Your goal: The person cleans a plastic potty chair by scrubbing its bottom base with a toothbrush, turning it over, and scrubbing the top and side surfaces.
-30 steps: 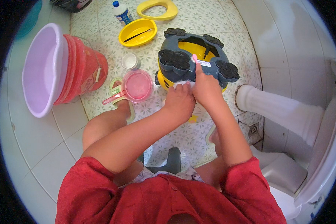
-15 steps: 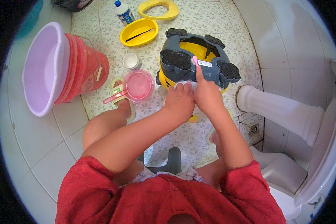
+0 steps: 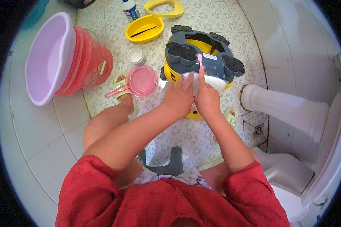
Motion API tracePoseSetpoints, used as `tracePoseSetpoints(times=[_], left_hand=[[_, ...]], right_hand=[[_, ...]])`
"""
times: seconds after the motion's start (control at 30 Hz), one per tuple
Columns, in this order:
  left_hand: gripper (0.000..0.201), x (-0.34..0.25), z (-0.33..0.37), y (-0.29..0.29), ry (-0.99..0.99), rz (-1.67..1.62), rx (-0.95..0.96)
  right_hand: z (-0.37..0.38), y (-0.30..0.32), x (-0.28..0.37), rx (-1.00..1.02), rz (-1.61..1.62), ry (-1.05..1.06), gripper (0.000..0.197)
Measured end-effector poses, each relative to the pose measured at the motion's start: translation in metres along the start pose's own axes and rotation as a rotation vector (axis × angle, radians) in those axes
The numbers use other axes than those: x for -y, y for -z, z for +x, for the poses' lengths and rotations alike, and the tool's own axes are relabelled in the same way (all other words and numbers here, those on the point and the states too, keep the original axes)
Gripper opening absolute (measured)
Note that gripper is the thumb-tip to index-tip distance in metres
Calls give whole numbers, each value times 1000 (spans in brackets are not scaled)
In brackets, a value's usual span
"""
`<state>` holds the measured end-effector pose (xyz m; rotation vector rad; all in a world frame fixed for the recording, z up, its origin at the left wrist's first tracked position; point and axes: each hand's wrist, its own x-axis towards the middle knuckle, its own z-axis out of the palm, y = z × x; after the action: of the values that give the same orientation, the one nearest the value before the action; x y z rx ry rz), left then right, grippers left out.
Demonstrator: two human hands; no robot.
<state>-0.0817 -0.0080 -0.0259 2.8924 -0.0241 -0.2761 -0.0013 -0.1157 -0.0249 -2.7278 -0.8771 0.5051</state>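
Note:
A child's potty [image 3: 216, 69] in dark grey and yellow stands upside down on the tiles before me, its black paw-shaped feet facing up. My right hand [image 3: 208, 99] is closed round a pink toothbrush [image 3: 199, 58], index finger stretched along it; the brush head is over the grey underside beside a white label. Whitish wet streaks show near it. With fingers spread and laid flat, my left hand [image 3: 179, 99] presses the potty's white front panel [image 3: 216, 82]. Part of a yellow face with a dark eye shows below my hands.
To the left, a lilac basin [image 3: 36, 75] leans on red buckets [image 3: 102, 56]. Nearby are a pink dipper [image 3: 144, 80] and white cup [image 3: 135, 56]. Beyond them are a yellow bowl [image 3: 155, 22] holding a black brush [image 3: 143, 31], a bottle [image 3: 130, 9] and a yellow ring seat [image 3: 174, 13]. A white pedestal [image 3: 280, 102] stands right.
My left fingers have straightened out and lie flat, and more of the white panel shows. The toothbrush has shifted slightly in my right hand's grip. The whole view has tilted a little.

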Motion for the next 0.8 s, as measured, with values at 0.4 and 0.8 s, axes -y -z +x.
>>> tracePoseSetpoints(times=[0.4, 0.8], left_hand=[[73, 6, 0, 13, 67, -64, 44], [77, 2, -10, 4, 94, -147, 12]], right_hand=[[-10, 12, 13, 47, 34, -37, 83], [-24, -8, 16, 46, 35, -4, 90]])
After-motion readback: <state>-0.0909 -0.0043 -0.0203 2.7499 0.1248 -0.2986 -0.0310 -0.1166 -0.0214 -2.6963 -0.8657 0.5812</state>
